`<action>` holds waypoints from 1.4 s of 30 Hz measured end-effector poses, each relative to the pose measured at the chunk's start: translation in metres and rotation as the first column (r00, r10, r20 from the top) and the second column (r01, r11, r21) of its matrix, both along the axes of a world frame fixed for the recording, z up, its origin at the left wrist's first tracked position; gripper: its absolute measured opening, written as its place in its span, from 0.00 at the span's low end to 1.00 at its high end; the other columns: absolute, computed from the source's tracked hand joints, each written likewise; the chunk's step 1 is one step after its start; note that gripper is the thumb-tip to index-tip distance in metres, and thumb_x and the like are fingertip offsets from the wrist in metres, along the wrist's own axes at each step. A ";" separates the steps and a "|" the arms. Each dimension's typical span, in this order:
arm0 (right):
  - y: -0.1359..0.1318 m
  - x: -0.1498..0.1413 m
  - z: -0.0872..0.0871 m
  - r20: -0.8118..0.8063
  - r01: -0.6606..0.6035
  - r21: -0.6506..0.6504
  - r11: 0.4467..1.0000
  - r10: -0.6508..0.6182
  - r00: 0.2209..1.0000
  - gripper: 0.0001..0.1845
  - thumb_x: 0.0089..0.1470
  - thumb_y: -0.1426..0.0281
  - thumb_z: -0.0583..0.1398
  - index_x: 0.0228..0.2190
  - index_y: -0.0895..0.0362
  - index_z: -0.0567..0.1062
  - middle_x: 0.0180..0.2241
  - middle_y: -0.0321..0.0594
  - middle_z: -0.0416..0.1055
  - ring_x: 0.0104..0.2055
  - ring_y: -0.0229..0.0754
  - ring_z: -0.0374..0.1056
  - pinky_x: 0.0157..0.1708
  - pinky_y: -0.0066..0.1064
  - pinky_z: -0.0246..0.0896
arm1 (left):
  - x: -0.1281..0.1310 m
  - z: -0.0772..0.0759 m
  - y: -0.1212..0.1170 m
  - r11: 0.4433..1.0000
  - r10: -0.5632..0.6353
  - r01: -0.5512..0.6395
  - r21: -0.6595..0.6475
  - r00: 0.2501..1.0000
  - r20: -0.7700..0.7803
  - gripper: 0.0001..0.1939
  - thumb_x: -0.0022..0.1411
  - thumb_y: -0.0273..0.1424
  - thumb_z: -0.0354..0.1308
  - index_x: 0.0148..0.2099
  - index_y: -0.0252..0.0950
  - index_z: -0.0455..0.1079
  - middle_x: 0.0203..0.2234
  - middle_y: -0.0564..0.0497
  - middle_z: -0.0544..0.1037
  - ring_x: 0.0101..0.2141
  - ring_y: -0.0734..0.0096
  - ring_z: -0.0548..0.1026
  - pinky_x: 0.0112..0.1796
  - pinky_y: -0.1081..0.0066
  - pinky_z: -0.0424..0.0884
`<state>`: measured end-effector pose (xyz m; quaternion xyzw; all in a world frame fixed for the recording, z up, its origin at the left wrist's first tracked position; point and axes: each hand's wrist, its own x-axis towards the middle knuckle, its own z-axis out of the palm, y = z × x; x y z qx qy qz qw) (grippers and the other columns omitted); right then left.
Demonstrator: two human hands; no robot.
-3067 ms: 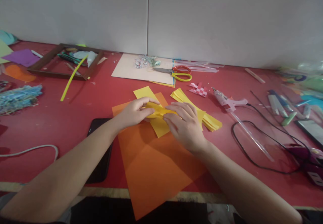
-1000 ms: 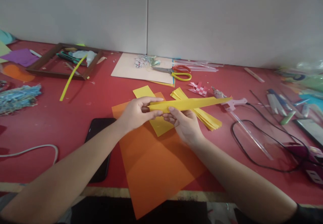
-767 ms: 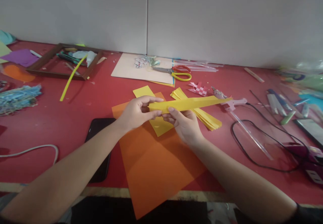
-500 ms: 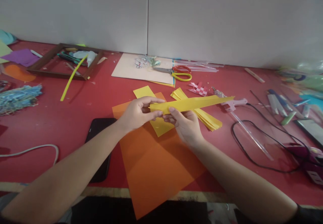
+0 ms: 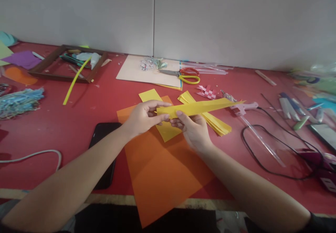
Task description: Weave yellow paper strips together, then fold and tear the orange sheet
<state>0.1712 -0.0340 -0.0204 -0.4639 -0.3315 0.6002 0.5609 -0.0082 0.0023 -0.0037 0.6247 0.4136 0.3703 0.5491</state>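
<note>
Two pinches hold the yellow strip (image 5: 207, 106): my left hand (image 5: 141, 118) at its end, my right hand (image 5: 196, 132) close by, partly above the orange sheet (image 5: 165, 177). I judge the strip light, bendy, easily creased; gentle, flat holds near that end should suit.

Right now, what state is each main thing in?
Long yellow paper strip: held by left hand and right hand
Yellow paper strip stack: fanned
Red-and-yellow-handled metal scissors: lying flat, apparently closed
Pink plastic glue gun: on its side; heat unclear
Black rectangular phone: flat, unlit
Orange paper sheet: flat, overhanging red table
</note>
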 end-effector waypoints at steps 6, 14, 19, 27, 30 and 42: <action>0.000 -0.001 -0.001 -0.013 0.028 0.003 1.000 -0.028 1.000 0.14 0.44 0.60 0.72 0.28 0.57 0.81 0.24 0.38 0.80 0.26 0.38 0.76 0.30 0.28 0.72 | 0.001 0.003 -0.001 1.000 0.001 -0.001 -0.018 1.000 -0.007 0.23 0.54 0.38 0.70 0.51 0.36 0.76 0.44 0.45 0.80 0.33 0.71 0.81 0.30 0.75 0.78; 0.000 0.000 0.000 0.018 0.002 0.000 1.000 -0.002 1.000 0.14 0.45 0.59 0.72 0.28 0.58 0.81 0.24 0.40 0.79 0.26 0.40 0.76 0.30 0.31 0.73 | 0.001 0.002 0.000 1.000 -0.012 0.012 -0.019 1.000 0.004 0.21 0.56 0.36 0.68 0.51 0.36 0.75 0.42 0.46 0.80 0.33 0.70 0.81 0.31 0.74 0.78; 0.000 0.000 -0.001 0.058 -0.007 0.018 1.000 0.006 0.998 0.13 0.47 0.60 0.71 0.29 0.58 0.81 0.23 0.39 0.79 0.26 0.39 0.75 0.29 0.30 0.72 | -0.001 -0.001 -0.001 0.999 -0.034 0.033 -0.009 0.999 -0.017 0.20 0.57 0.34 0.66 0.53 0.37 0.74 0.43 0.46 0.79 0.34 0.70 0.80 0.33 0.72 0.78; -0.007 -0.003 0.005 0.268 -0.080 0.057 0.995 0.062 0.962 0.12 0.47 0.61 0.70 0.25 0.58 0.80 0.21 0.39 0.77 0.22 0.38 0.71 0.25 0.31 0.70 | 0.000 0.003 -0.001 0.987 -0.149 0.156 0.038 0.978 -0.148 0.21 0.54 0.34 0.68 0.49 0.36 0.73 0.42 0.45 0.81 0.46 0.59 0.78 0.47 0.61 0.74; -0.008 -0.002 0.006 0.349 -0.083 0.074 0.994 0.052 0.936 0.12 0.48 0.62 0.70 0.23 0.58 0.80 0.21 0.38 0.76 0.21 0.37 0.70 0.24 0.29 0.68 | 0.001 0.005 -0.002 0.985 -0.169 0.170 -0.009 0.974 -0.148 0.22 0.54 0.34 0.67 0.51 0.37 0.72 0.41 0.45 0.81 0.46 0.58 0.78 0.46 0.61 0.74; 0.018 0.027 0.007 0.130 0.255 0.132 0.958 -0.272 0.954 0.16 0.40 0.61 0.74 0.24 0.57 0.77 0.21 0.33 0.71 0.20 0.33 0.64 0.23 0.28 0.65 | -0.008 0.002 0.008 0.995 0.094 -0.087 -0.050 0.983 0.157 0.18 0.55 0.33 0.68 0.45 0.37 0.65 0.25 0.55 0.78 0.31 0.70 0.80 0.36 0.71 0.75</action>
